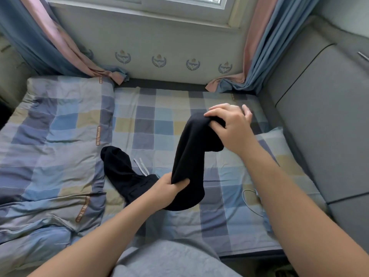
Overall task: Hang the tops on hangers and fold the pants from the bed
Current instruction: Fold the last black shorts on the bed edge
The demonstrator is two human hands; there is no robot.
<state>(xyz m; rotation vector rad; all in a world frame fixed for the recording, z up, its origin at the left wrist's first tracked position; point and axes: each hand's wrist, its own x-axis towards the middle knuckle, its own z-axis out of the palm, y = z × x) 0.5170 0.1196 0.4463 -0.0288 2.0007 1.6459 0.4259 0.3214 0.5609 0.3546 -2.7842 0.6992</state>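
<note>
While the black pants (187, 156) hang over the checked bed (151, 120), the left hand (168, 187) clutches their middle and the right hand (231, 127), at two o'clock, pinches one end; the rest trails toward nine o'clock

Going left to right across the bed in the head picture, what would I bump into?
Checked quilt, white drawstring, left hand, right hand, pillow, grey panel. The black pants span both hands, so no single place.

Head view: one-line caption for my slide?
The left hand and right hand hold black pants partly lifted off the checked bed.
</note>
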